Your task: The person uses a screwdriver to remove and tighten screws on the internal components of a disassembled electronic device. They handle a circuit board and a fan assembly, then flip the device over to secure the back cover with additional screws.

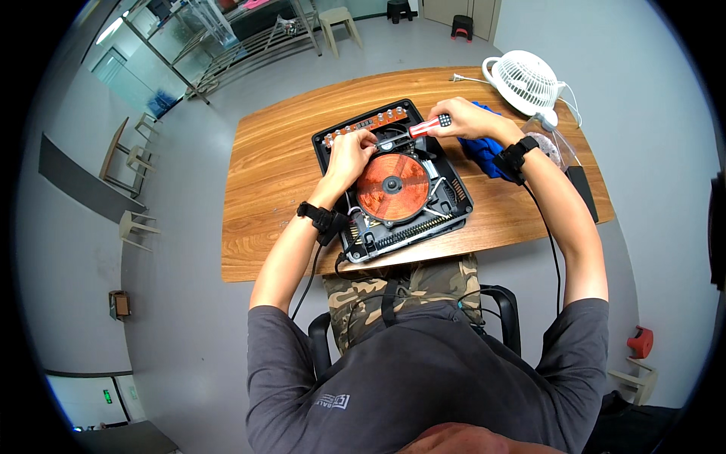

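Observation:
An opened induction cooker with a black casing (pixel 458 209) lies on the wooden table in front of me, its round copper coil (pixel 374 190) exposed. In my right hand (pixel 470 121) is a screwdriver (pixel 426 127) with a red and white handle. Its shaft points left, over the gap between the coil and the far edge of the casing. My left hand (pixel 349 157) is above the far left of the coil, thumb and fingers drawn together close to the screwdriver's tip. Whatever those fingertips pinch is too small to make out. A narrow orange-brown circuit board (pixel 390 116) runs along the casing's far side.
A blue cloth (pixel 484 157) lies right of the cooker, under my right forearm. At the table's far right stands a white fan (pixel 525 82) with its cord. A dark flat object (pixel 581 194) rests by the right edge. Metal racks (pixel 249 49) and stools are beyond.

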Demonstrator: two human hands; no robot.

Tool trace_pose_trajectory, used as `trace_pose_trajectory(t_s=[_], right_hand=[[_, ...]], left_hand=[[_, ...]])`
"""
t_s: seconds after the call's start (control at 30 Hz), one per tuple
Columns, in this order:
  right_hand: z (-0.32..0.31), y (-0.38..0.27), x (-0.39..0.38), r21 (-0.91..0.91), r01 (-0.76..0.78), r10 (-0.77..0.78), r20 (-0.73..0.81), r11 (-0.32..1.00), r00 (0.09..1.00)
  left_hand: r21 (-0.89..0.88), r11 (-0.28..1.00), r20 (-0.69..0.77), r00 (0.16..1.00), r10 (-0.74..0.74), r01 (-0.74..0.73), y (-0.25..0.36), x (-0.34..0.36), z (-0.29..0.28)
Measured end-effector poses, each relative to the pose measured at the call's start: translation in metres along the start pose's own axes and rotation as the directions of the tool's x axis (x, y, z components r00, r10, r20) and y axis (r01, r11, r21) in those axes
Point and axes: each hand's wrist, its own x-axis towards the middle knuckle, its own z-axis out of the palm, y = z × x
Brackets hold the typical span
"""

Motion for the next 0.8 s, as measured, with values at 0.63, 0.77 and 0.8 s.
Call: trace_pose_trajectory(t_s=[0.63,0.77,0.8], right_hand=[[-0.002,-0.003,-0.003,-0.013,-0.024,0.024,0.019,1.000,1.000],[-0.003,-0.010,-0.002,0.013,-0.054,0.054,-0.007,0.998,0.999],[-0.004,-0.014,-0.003,0.035,-0.043,0.044,-0.034,0.998,0.998]], left_hand=[[0.029,0.999,0.019,0.999,0.038,-0.039,0.000,0.000,0.003],[0.055,0.997,0.026,0.998,0.054,-0.056,0.001,0.000,0.002],[0.063,0.996,0.030,0.998,0.056,-0.057,0.000,0.000,0.002]])
